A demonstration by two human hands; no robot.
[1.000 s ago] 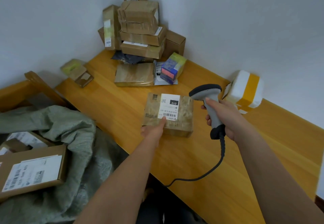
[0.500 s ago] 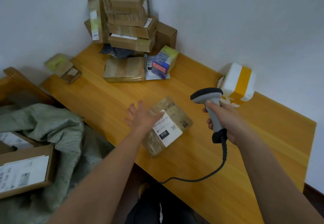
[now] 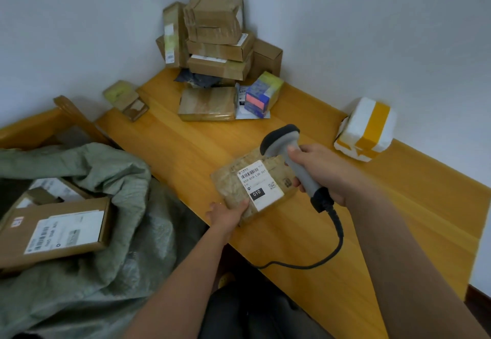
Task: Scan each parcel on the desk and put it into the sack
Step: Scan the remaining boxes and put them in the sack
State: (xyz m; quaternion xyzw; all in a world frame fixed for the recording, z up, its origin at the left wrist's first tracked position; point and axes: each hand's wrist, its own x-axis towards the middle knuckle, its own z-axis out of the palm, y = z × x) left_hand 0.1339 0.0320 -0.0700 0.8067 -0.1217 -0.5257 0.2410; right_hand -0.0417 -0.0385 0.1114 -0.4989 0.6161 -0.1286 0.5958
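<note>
Left grip [image 3: 225, 215] curled on near corner of labelled parcel [image 3: 255, 186] on counter [image 3: 398, 206], right grip [image 3: 322, 172] clasping scanner [image 3: 292, 158] above the parcel, green sack [image 3: 106, 179] left of parcel

You have soft, even room light, neither bright nor dim. Shadows are faint: one lies under the scanner cable [image 3: 316, 256] on the desk [image 3: 170, 152]. The desk shows a mild sheen. Wide-angle bending curves the edges. Detail is slightly soft throughout, and label print reads only partly.
</note>
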